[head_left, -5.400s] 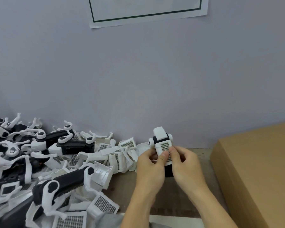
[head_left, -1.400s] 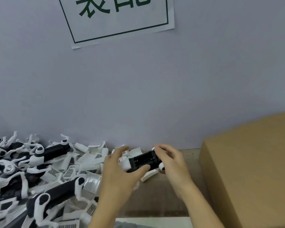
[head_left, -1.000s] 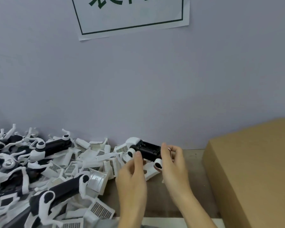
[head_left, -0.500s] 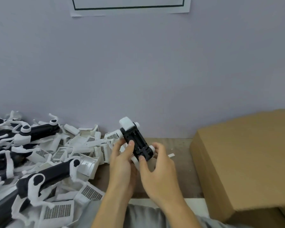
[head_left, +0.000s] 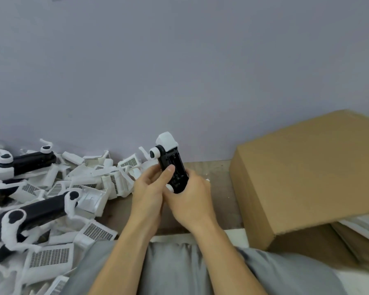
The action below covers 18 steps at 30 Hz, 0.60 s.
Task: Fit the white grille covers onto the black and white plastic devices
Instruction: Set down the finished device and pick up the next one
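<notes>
A black and white device (head_left: 172, 165) is held above the desk (head_left: 217, 188) between both hands, tilted with its white head up and its dark underside turned toward the camera, probably for inspection. The left hand (head_left: 149, 188) is curled round its left flank, thumb pressed on the black face; the right hand (head_left: 192, 199) is clamped on the lower end. Loose white grille covers (head_left: 49, 257) and further devices (head_left: 36, 211) lie heaped at the left, within easy reach.
</notes>
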### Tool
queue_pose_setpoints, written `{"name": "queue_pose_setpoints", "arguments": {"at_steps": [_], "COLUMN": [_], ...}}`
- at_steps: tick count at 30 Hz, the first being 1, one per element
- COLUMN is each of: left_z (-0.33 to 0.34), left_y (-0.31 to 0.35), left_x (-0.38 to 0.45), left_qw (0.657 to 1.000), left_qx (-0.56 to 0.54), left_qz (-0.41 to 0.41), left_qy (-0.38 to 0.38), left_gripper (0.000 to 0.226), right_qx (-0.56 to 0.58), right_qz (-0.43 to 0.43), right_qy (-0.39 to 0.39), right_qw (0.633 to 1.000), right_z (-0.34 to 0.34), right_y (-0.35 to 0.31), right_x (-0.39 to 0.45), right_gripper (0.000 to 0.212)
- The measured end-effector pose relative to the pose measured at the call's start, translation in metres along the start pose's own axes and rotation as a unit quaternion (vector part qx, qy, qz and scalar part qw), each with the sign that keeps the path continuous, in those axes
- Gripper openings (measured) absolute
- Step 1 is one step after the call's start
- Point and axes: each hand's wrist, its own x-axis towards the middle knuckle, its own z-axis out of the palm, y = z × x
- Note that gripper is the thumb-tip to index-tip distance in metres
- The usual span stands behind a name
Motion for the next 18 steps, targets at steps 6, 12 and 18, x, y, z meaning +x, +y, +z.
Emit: {"name": "queue_pose_setpoints", "arguments": {"at_steps": [6, 12, 18], "left_z": [0.0037, -0.0012, -0.0032], "left_y": [-0.0018, -0.0007, -0.0063], "left_x": [0.0004, 0.0029, 0.0013], "left_qw": [0.995, 0.987, 0.926], "left_qx": [0.071, 0.118, 0.331], "left_qz": [0.063, 0.088, 0.182], "left_qy": [0.015, 0.059, 0.014], "left_gripper": [0.020, 0.025, 0.032], "right_qx": [-0.013, 0.037, 0.227], "right_qz": [-0.010, -0.013, 0.016], "right_qy": [0.020, -0.077, -0.011], "right_qw": [1.000, 0.996, 0.974], "right_z": [0.0008, 0.0020, -0.0059], "right_y": [-0.0006, 0.0010, -0.0049], "right_x": [0.0011, -0.0021, 0.0051], "right_gripper": [0.021, 0.026, 0.061]}}
